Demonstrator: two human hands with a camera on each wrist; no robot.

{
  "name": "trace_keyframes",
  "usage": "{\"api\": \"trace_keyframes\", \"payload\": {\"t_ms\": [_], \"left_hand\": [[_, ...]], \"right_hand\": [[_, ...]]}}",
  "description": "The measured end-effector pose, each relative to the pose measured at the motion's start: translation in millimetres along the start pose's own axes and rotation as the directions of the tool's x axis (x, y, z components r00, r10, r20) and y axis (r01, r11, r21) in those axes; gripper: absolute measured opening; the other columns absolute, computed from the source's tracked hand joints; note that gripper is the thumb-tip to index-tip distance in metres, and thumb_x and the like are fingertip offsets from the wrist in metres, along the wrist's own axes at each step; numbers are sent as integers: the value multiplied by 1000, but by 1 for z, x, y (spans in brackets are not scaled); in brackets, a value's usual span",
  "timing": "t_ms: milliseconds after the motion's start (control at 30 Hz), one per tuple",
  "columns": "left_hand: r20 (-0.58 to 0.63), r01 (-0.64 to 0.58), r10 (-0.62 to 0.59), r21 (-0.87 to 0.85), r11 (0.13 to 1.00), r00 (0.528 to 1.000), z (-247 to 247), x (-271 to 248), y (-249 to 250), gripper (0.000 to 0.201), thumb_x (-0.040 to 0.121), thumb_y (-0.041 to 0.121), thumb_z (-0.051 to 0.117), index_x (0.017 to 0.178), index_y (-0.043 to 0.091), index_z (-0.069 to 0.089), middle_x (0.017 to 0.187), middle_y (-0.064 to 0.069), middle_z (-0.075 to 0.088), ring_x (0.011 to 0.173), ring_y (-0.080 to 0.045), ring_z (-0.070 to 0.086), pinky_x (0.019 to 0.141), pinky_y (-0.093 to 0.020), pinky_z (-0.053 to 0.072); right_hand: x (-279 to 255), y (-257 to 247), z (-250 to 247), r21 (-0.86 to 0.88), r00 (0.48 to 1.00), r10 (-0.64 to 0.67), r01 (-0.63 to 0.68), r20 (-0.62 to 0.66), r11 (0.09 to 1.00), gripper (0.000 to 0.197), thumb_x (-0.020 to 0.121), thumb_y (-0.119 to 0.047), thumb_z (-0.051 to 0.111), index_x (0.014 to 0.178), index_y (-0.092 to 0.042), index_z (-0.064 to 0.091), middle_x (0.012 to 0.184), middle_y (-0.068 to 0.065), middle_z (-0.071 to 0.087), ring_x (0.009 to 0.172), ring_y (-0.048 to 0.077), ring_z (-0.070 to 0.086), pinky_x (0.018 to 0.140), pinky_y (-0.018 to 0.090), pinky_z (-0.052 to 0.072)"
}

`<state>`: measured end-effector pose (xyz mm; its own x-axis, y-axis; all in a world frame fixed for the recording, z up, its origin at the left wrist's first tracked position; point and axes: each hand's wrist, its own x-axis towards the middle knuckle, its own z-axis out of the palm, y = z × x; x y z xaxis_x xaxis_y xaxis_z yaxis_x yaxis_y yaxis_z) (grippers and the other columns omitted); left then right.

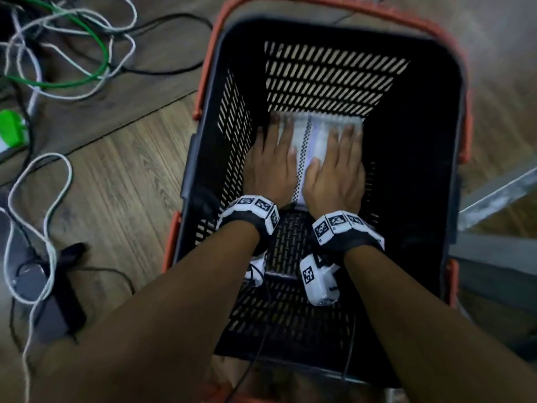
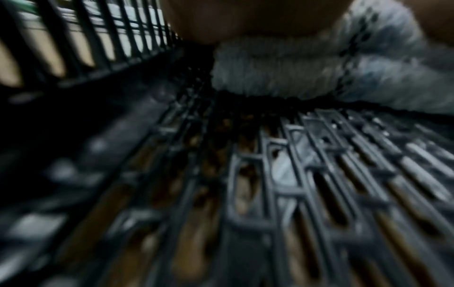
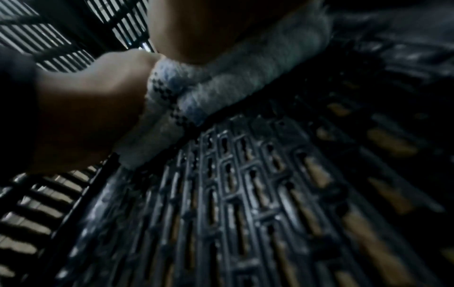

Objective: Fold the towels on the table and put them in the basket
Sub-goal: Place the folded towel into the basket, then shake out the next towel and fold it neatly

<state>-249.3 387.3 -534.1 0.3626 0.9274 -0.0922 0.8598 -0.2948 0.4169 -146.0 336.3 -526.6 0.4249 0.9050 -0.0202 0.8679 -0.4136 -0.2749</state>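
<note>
Forearms (image 1: 203, 286): both reach down into the basket (image 1: 453, 91), with a marker-patterned wrist band (image 1: 250, 212) on each.
Left hand (image 1: 270, 167): fingers (image 1: 286, 130) straight and slightly spread, laid flat on the left half of the towel (image 1: 312, 135); nothing gripped.
Right hand (image 1: 334, 175): fingers (image 1: 348, 138) straight, flat on the right half, thumb beside the checked stripe; nothing gripped.
Towel: white, folded into a thick rectangle, with a dark checked stripe running down the middle between the hands. It lies on the basket's slotted bottom, close to the far wall. Both wrist views show stacked layers under the palms.
Basket: black with slotted walls and orange handles (image 1: 466, 126), standing on the wooden floor (image 1: 130, 184).
Floor: white, black and green cables (image 1: 58, 82) lie loose to the left.
</note>
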Motion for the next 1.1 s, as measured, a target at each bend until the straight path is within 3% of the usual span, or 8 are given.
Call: {"api": "trace_keyframes", "payload": {"t_ms": [100, 267, 367, 433, 533, 667, 833, 1100], "left_hand": [[-7, 9, -9, 47, 999, 1000, -1, 2, 2, 54, 99, 34, 18, 150, 22, 8, 159, -7, 10, 143, -33, 18, 114, -46, 26], [223, 14, -53, 173, 985, 973, -31, 0, 15, 57, 100, 35, 19, 150, 19, -2, 159, -9, -4, 144, -37, 8, 113, -49, 26], [455, -21, -120, 294, 955, 883, -65, -7, 26, 60, 97, 35, 30, 148, 12, 9, 158, -11, -7, 142, -35, 17, 106, -51, 32], [573, -88, -137, 347, 934, 808, -100, -16, 39, 54, 96, 39, 33, 139, 6, 34, 155, -18, 14, 132, -35, 35, 100, -46, 39], [607, -200, -46, 332, 922, 793, -163, -43, 60, 47, 95, 44, 33, 102, 4, 56, 123, -20, 56, 93, -32, 55, 76, -35, 45], [497, -265, 94, 287, 920, 863, -269, -94, 102, 46, 93, 43, 35, 103, 5, 60, 119, -18, 58, 101, -33, 57, 81, -34, 42], [311, -412, 344, 188, 892, 886, -394, -163, 187, 36, 92, 36, 42, 101, 7, 63, 107, -15, 64, 101, -31, 59, 76, -28, 39], [112, -661, 652, 157, 734, 750, -507, -268, 332, 39, 94, 38, 41, 91, 5, 61, 89, -13, 64, 79, -28, 58, 62, -30, 40]], "right_hand": [[0, 0, 1, 3, 1000, 6, -6, -14, 1000, 60, 92, -33, 29, 146, -7, 22, 158, 11, 13, 147, 25, 9, 107, 46, 36], [5, -2, -29, -38, 971, 18, -9, 238, 999, 63, 93, -33, 34, 149, -12, 12, 160, 7, -1, 147, 22, -3, 114, 47, 19], [11, 0, -68, -2, 881, 70, -78, 468, 997, 50, 90, -33, 43, 133, -9, 41, 150, 16, 29, 138, 28, 27, 104, 43, 33], [6, -2, -111, 104, 804, 62, -152, 591, 983, 37, 91, -38, 42, 105, -8, 57, 115, 18, 54, 106, 29, 54, 81, 32, 42], [-24, -8, -193, 232, 736, 61, -289, 674, 929, 36, 93, -40, 43, 102, -8, 58, 99, 9, 61, 85, 26, 61, 63, 27, 43], [-91, -15, -331, 259, 858, 4, -160, 514, 952, 29, 95, -36, 44, 95, -11, 59, 99, 11, 63, 94, 30, 63, 75, 32, 47], [-190, -10, -500, 78, 916, -40, 9, 398, 997, 40, 97, -35, 42, 102, 0, 62, 103, 15, 66, 96, 29, 62, 75, 31, 41], [-342, 27, -680, 37, 986, 87, -93, 139, 995, 32, 98, -31, 43, 112, -7, 59, 101, 7, 66, 89, 23, 66, 87, 38, 50]]}}
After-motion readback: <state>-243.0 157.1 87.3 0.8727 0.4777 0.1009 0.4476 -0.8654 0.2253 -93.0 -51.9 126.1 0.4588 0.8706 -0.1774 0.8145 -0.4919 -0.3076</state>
